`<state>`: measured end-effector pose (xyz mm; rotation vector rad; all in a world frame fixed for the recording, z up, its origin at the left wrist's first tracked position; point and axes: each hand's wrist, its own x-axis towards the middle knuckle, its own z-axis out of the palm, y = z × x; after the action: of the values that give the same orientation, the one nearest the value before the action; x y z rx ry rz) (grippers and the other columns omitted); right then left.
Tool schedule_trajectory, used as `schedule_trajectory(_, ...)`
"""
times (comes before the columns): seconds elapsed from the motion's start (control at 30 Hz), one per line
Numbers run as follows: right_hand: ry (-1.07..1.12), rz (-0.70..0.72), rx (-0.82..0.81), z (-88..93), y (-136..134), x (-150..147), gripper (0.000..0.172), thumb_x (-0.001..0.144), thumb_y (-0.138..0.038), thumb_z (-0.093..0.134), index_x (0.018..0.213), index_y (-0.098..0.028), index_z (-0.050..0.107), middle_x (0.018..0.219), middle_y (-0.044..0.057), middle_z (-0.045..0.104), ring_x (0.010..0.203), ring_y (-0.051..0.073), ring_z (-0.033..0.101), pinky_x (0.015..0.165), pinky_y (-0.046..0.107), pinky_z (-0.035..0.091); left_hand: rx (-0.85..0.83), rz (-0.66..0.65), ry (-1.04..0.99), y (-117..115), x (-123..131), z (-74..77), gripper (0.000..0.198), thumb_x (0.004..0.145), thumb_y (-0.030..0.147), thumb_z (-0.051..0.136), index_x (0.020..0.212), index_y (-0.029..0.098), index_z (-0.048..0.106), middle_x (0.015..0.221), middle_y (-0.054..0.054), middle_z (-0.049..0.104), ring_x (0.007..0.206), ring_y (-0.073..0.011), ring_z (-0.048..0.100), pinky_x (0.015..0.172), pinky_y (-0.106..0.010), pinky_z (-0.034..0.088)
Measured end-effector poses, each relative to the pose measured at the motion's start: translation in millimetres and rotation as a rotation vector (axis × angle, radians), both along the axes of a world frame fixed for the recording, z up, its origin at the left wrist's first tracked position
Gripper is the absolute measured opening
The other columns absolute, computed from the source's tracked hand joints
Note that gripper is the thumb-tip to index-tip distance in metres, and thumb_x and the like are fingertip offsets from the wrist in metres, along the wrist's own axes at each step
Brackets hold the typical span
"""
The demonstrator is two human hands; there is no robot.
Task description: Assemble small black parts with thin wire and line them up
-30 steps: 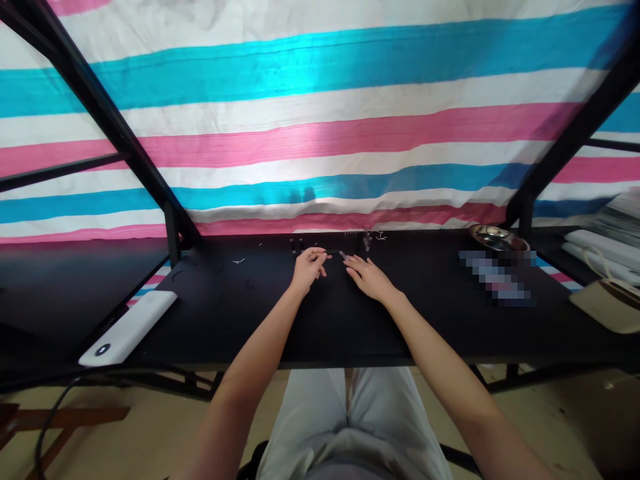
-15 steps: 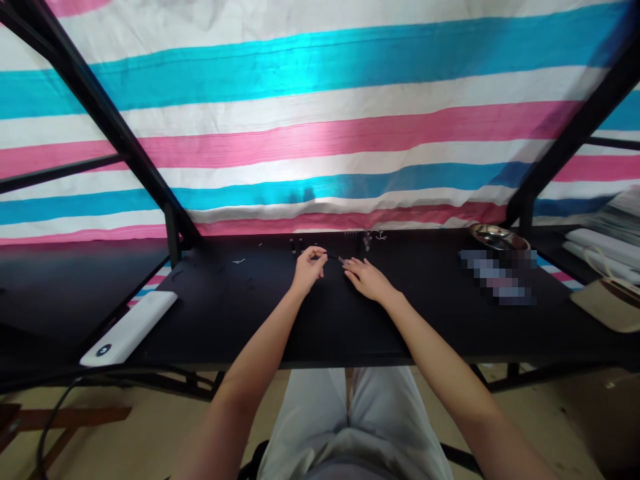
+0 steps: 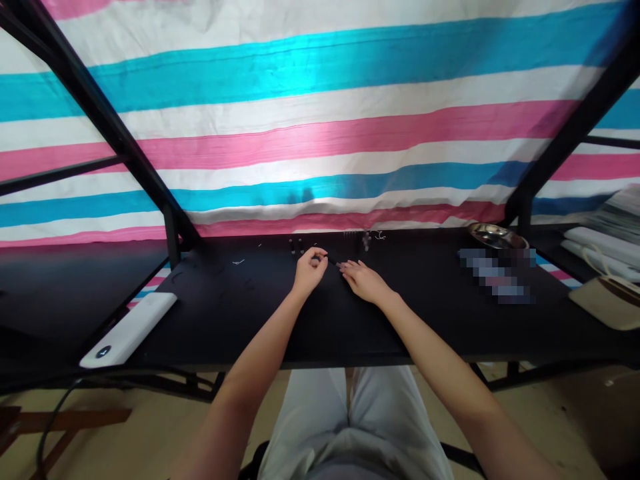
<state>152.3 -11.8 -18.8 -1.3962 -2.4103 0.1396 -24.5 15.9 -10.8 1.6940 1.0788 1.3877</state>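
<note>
On the black table (image 3: 225,333), my left hand (image 3: 311,270) pinches one end of a thin dark piece (image 3: 332,260) between thumb and fingertips. The piece spans the small gap between my hands. My right hand (image 3: 366,281) lies palm down, its fingertips at the other end of that piece; the grip there is too small to make out. Behind my left hand are two small dark parts (image 3: 297,247). A cluster of small dark parts (image 3: 367,241) lies behind my right hand, beside thin white bits (image 3: 381,235).
A white device (image 3: 133,330) lies at the table's left. A shiny metal bowl (image 3: 499,237) stands at the back right, behind a blurred patch. Farther right is a beige pouch (image 3: 607,305). Black frame posts and a striped sheet (image 3: 320,133) rise behind.
My right hand has shifted slightly left, bringing its fingertips closer to my left hand. The left hand has barely moved and keeps its pinch.
</note>
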Motion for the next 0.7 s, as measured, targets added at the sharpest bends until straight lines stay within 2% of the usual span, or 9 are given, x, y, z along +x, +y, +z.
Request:
schedule_trajectory(0.17,0.009,0.004,0.001,0.4,-0.7,-0.8,0.038,0.092,-0.022,0.031,0.119,-0.016,0.057,0.130,0.009,0.052,0.125,0.019,0.042,0.107,0.040,0.028,0.118,0.010,0.105,-3.3,1.2,1.7,0.012,0.076,0.024,0.053,0.085,0.016,0.055,0.073,0.002,0.050,0.042,-0.0011,0.037,0.043,-0.017,0.032)
schedule_trajectory(0.33,0.046,0.010,0.015,-0.3,-0.2,-1.2,0.039,0.092,-0.023,0.031,0.123,-0.018,0.053,0.132,0.007,0.049,0.126,0.018,0.040,0.107,0.040,0.028,0.179,0.019,0.224,-2.9,0.7,-0.8,0.014,0.077,0.024,0.051,0.088,0.017,0.056,0.076,0.001,0.053,0.043,-0.0019,0.038,0.045,-0.017,0.034)
schedule_trajectory(0.5,0.070,0.033,0.045,-1.6,0.7,-1.7,0.039,0.092,-0.025,0.032,0.124,-0.019,0.053,0.135,0.006,0.047,0.126,0.018,0.040,0.107,0.040,0.029,0.175,-0.007,0.280,-0.9,1.0,-5.0,0.015,0.077,0.024,0.052,0.089,0.017,0.058,0.078,0.000,0.056,0.043,-0.0022,0.039,0.046,-0.017,0.035)
schedule_trajectory(0.7,0.070,0.042,0.051,-2.2,1.1,-0.9,0.040,0.092,-0.025,0.031,0.126,-0.018,0.051,0.135,0.006,0.046,0.127,0.019,0.039,0.108,0.040,0.028,0.099,-0.044,0.221,-2.1,2.5,-4.9,0.019,0.076,0.027,0.055,0.091,0.016,0.057,0.079,0.000,0.056,0.042,-0.0012,0.040,0.044,-0.017,0.035)
